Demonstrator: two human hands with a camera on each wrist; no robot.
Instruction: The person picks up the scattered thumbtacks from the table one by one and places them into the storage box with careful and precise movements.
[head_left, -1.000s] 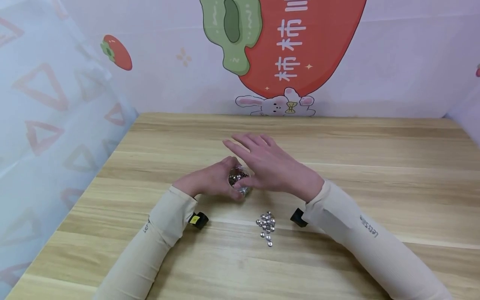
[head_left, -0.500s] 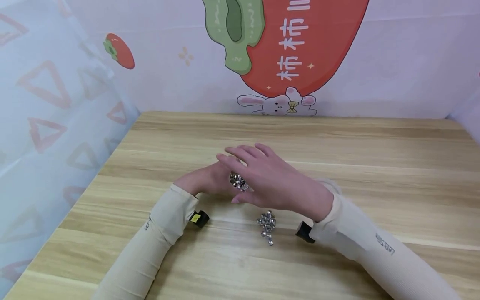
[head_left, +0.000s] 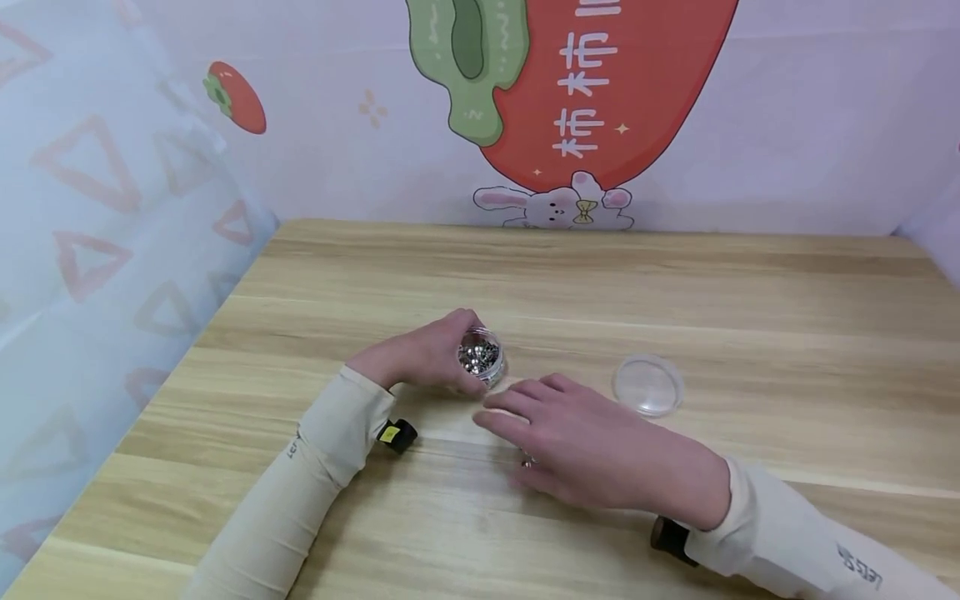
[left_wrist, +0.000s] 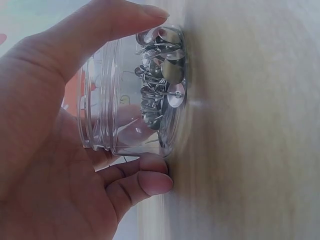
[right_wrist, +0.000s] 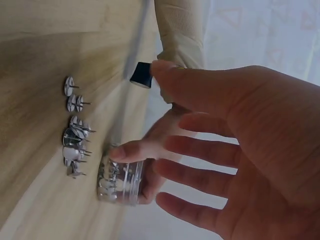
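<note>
1. This was a screened-off workspace; the room type was unclear.
2. The table (head_left: 787, 308) was topped in wood grain.
3. Behind the table rose a cartoon-fruit backdrop (head_left: 787, 125).
4. Left of the table hung a triangle-patterned sheet (head_left: 97, 267).

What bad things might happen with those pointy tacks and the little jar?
The right hand might get pricked: it is over the loose tacks, and many of their points stick up.

The jar is open, its lid lying apart from it, so if the left hand tipped it or let it get knocked over, the tacks inside could spill out.
</note>
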